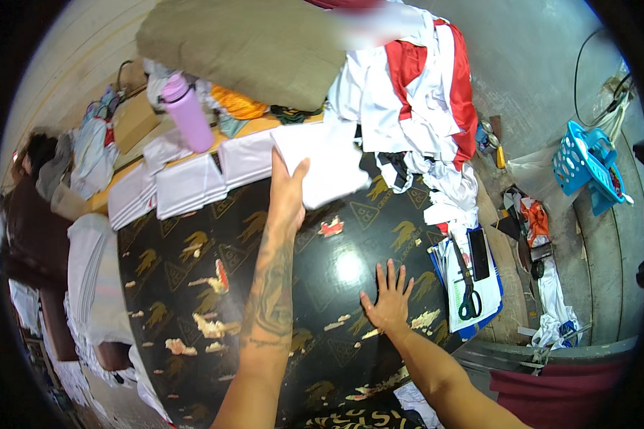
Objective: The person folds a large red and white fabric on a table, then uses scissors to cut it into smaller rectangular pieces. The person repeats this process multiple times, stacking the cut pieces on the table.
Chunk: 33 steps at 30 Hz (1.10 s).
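Over the black tabletop [315, 286], your left hand [288, 196] is clasping white cloth [329, 164] toward the far side; your right hand [390, 306] is resting spread and empty, nearer right.

Glossy black tabletop [315, 286], rough where chipped – matt white cloth [325, 161] – smooth lilac bottle [189, 120], plastic-looking

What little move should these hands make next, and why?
Probably lay the white cloth on the black tabletop near the right hand: the left hand grips the cloth by its left side, while the right hand rests flat there, fingers spread, holding nothing.
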Motion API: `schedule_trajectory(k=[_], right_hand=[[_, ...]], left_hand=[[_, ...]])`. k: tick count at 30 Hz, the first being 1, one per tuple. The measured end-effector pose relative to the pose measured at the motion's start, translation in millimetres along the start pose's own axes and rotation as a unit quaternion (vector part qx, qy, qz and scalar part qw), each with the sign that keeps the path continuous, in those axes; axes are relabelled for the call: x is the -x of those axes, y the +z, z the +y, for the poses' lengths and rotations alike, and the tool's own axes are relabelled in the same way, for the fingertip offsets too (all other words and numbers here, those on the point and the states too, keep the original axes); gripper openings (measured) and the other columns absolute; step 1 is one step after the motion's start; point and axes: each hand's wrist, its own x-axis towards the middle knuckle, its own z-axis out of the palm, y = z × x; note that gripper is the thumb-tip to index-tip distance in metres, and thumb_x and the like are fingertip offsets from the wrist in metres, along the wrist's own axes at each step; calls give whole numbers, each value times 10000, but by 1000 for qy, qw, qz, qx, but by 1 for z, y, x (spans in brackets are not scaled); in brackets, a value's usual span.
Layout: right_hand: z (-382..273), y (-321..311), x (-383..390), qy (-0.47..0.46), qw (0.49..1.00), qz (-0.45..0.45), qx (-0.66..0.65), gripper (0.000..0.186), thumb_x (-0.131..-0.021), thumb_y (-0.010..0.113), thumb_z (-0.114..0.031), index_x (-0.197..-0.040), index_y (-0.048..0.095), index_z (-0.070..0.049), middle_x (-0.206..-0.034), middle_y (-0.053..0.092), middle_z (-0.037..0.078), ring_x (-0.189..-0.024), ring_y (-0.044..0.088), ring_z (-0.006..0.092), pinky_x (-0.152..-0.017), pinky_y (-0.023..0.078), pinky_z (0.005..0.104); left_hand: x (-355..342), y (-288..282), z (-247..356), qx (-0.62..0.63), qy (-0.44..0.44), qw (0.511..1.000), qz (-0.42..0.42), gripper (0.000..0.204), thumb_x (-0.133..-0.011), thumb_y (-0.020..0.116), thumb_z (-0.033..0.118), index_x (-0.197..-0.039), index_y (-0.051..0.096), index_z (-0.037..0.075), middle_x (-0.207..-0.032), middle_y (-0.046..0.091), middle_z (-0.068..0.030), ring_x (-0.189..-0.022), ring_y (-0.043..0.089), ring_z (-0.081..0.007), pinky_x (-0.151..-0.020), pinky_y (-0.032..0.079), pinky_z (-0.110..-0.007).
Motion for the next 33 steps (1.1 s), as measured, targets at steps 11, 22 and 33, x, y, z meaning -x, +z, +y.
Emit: schedule_trajectory(k=[11,22,33], right_hand=[[4,-4,-3,0,999,-26,-18,907,-992,533,-648,-1720,264,-179,-1801,139,155,-1639,73,489,-1272,43,729],[25,-24,-28,-33,992,-7,-123,794,-949,685,-542,-1578,480,-103,-1643,410,198,-1532,288,506,-1241,157,715],[182,-233,-462,52,945,316,-65,459,-923,803,-293,-1242,637,-7,-1280,632,255,-1112,679,471,-932,563,546]], left_hand=[[-42,-35,-132,-725,53,686,-16,690,-988,741,309,-1587,454,122,-1507,558,-173,-1413,513,-376,-1157,391,-602],[66,15,-110,-712,24,677,-182,809,-1012,639,505,-1685,343,168,-1724,334,-185,-1614,273,-358,-1278,100,-714],[252,7,-119,-829,-75,553,-38,862,-997,611,548,-1690,328,120,-1770,214,-192,-1645,137,-411,-1292,57,-679]])
